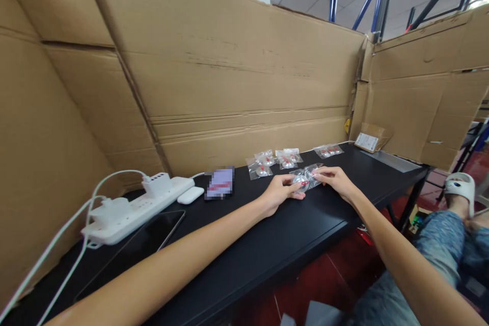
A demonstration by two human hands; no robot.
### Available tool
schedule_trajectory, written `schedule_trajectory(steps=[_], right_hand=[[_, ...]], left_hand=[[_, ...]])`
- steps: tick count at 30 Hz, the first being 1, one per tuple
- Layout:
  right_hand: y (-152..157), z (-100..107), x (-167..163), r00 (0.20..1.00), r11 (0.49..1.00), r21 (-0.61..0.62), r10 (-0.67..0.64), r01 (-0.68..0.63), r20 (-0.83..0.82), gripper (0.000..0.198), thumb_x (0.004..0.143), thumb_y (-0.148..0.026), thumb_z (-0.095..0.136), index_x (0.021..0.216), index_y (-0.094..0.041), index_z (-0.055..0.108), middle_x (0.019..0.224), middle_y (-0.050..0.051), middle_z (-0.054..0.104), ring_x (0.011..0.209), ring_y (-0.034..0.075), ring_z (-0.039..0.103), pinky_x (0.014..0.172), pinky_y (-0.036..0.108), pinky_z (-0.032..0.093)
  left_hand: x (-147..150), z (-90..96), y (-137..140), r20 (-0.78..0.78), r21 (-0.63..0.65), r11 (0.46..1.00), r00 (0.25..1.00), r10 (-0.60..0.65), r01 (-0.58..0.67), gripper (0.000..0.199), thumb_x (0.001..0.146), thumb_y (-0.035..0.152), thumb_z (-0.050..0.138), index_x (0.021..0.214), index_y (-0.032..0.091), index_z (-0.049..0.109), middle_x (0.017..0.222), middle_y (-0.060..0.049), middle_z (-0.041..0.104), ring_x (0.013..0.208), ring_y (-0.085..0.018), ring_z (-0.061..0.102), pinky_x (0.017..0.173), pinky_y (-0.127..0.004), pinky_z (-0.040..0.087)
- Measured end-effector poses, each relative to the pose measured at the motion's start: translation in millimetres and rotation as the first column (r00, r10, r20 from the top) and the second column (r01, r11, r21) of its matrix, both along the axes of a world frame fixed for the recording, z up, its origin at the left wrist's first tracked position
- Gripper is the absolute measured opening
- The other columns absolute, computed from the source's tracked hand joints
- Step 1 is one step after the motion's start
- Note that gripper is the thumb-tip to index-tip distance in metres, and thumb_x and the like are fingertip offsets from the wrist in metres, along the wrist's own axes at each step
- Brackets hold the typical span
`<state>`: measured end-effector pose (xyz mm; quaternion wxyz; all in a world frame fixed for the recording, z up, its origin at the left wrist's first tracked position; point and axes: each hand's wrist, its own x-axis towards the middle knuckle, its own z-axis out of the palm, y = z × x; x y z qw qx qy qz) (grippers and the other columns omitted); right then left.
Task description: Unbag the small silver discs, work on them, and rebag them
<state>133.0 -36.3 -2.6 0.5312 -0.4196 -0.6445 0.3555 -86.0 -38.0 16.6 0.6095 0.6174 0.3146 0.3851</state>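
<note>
"Where is the clear packet [300,179] found?"

"It is held between both hands above the black tabletop [275,244], its round, silvery piece seen through the film; whether the surface is touched cannot be told."

"And the fingers?"

"By those of the left hand [280,191], one side is pinched against the thumb; by those of the right hand [335,179], the opposite edge is nipped."

"Is it opened?"

"That cannot be made out (the film is all glare and creases). The handling of this one is judged to be under way, not finished."

"What is left out of hand?"

"Similar packets are laid near the cardboard wall [237,76]: a left group [263,169], a middle group [287,162] and a right row [328,151]. Which of them are done with, if any, is not shown."

"And farther out?"

"A brown parcel [370,138] is set at the far right; leftward, a phone [220,182], a white case [190,195], a power strip [143,214] and a dark tablet [141,244] are placed."
</note>
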Motion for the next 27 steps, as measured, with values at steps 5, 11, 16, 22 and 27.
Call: schedule_trajectory(steps=[5,11,16,22,27], right_hand=[[-7.8,6.7,-13.6,0.99,0.99,0.017,0.137,-0.137,0.029,0.026,0.068,-0.041,0.076,0.08,-0.017,0.077,0.092,0.008,0.072,0.087,0.021,0.062,0.076,0.031,0.047],[-11.7,4.5,-31.9,0.983,0.983,0.037,0.176,-0.178,0.058,0.023,0.069,-0.041,0.075,0.074,-0.018,0.076,0.086,0.006,0.071,0.085,0.021,0.062,0.082,0.033,0.046],[-11.4,2.8,-44.4,0.984,0.984,0.024,0.174,-0.175,0.038,0.024,0.07,-0.041,0.073,0.073,-0.017,0.074,0.084,0.005,0.07,0.082,0.019,0.062,0.08,0.032,0.047],[-9.9,-1.3,-47.9,0.996,0.996,-0.042,0.074,-0.076,-0.052,0.027,0.069,-0.041,0.073,0.071,-0.015,0.068,0.067,0.001,0.064,0.06,0.012,0.055,0.058,0.023,0.045],[-2.9,-8.6,-39.9,0.977,0.995,-0.091,-0.052,0.034,-0.205,0.026,0.071,-0.039,0.07,0.067,-0.015,0.059,0.065,0.001,0.061,0.05,0.01,0.055,0.046,0.022,0.045]], left_hand=[[-8.0,-2.8,-12.8,-0.01,0.079,0.992,0.995,0.1,-0.099,0.033,0.07,0.032,0.077,0.092,0.013,0.061,0.083,-0.007,0.068,0.065,-0.017,0.069,0.064,-0.033,0.058],[-18.0,-6.5,-19.4,-0.087,0.249,0.953,0.976,0.2,-0.173,0.025,0.07,0.033,0.074,0.081,0.015,0.061,0.069,-0.002,0.066,0.065,-0.015,0.063,0.061,-0.026,0.051],[-39.5,-7.6,-19.6,-0.22,0.425,0.881,0.921,0.323,-0.208,0.018,0.078,0.034,0.063,0.077,0.017,0.068,0.072,-0.003,0.068,0.07,-0.016,0.062,0.066,-0.026,0.046],[-56.2,-11.8,-10.2,-0.274,0.48,0.845,0.874,0.401,-0.237,0.018,0.075,0.033,0.062,0.075,0.016,0.069,0.073,-0.004,0.067,0.072,-0.018,0.061,0.069,-0.028,0.045],[-63.2,-7.0,-8.0,-0.354,0.577,0.789,0.804,0.477,-0.214,0.014,0.074,0.025,0.06,0.084,0.017,0.064,0.069,-0.002,0.065,0.066,-0.016,0.06,0.066,-0.026,0.043]])
